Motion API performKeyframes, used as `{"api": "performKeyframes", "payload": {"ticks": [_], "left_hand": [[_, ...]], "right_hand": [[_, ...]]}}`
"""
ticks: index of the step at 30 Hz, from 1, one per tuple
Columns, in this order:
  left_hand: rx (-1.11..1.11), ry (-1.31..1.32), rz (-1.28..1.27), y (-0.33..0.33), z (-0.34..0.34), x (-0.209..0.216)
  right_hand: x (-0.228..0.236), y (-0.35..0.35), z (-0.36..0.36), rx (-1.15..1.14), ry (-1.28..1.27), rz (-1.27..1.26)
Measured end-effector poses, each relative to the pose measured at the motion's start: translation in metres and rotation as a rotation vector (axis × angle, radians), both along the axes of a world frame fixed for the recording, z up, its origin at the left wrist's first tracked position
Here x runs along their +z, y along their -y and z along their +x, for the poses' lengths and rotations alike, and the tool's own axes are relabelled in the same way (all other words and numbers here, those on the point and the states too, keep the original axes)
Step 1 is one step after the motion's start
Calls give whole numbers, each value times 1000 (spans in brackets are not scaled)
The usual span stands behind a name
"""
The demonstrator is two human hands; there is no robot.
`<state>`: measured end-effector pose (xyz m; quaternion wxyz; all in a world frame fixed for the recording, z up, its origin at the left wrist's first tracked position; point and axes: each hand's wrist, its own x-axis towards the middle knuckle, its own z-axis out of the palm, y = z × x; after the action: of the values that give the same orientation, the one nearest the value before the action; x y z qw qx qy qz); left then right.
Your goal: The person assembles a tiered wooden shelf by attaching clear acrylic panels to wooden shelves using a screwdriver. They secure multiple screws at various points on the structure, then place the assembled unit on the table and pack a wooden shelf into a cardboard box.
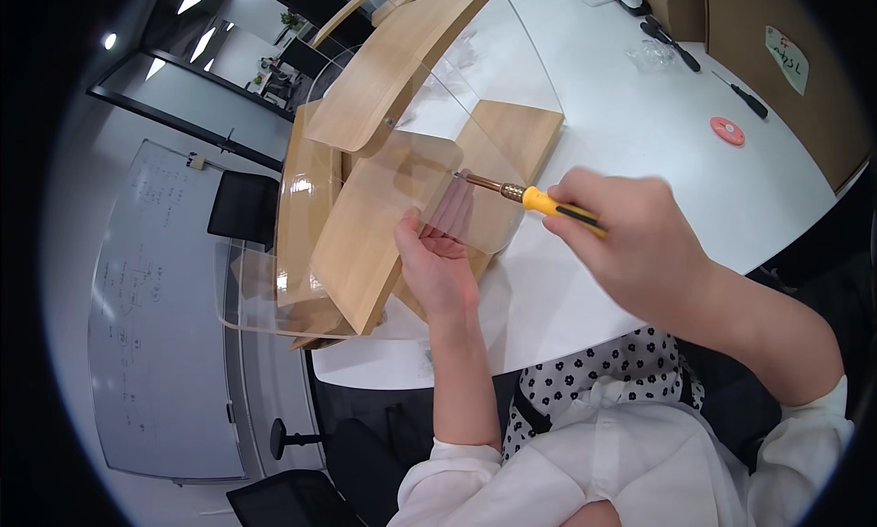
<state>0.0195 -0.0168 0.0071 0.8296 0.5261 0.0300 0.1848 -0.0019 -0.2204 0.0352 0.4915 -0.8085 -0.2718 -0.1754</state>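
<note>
My right hand [630,239] is closed round the yellow and black handle of a screwdriver [539,200]. Its shaft points left, and the tip meets the clear acrylic panel [498,221] at or close to a small screw by the edge of a wooden board [379,221]. My left hand [443,262] supports that board and the panel, thumb on the near side and fingers stretched out behind the clear sheet. Another wooden board [393,70] stands higher up in the same assembly, with a small fastener in its edge. A further board [512,134] lies behind the panel.
The assembly stands on a white table [639,171]. At the far right lie a red round tape-like piece [727,131], a black-handled screwdriver [749,100], another dark tool [674,47] and crumpled clear plastic [650,59]. A cardboard box [758,25] borders the right side; chairs [245,207] stand left.
</note>
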Motion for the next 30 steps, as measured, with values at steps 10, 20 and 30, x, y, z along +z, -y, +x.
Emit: {"api": "performKeyframes", "payload": {"ticks": [10,20,30], "left_hand": [[-30,-5,22,-1,-2,1],[-19,17,-25,1,1,1],[-45,0,14,1,-3,3]], "right_hand": [[-4,3,3,106,-607,412],[-3,-6,-14,-311,736,-588],[-11,8,5,397,-1248,923]]}}
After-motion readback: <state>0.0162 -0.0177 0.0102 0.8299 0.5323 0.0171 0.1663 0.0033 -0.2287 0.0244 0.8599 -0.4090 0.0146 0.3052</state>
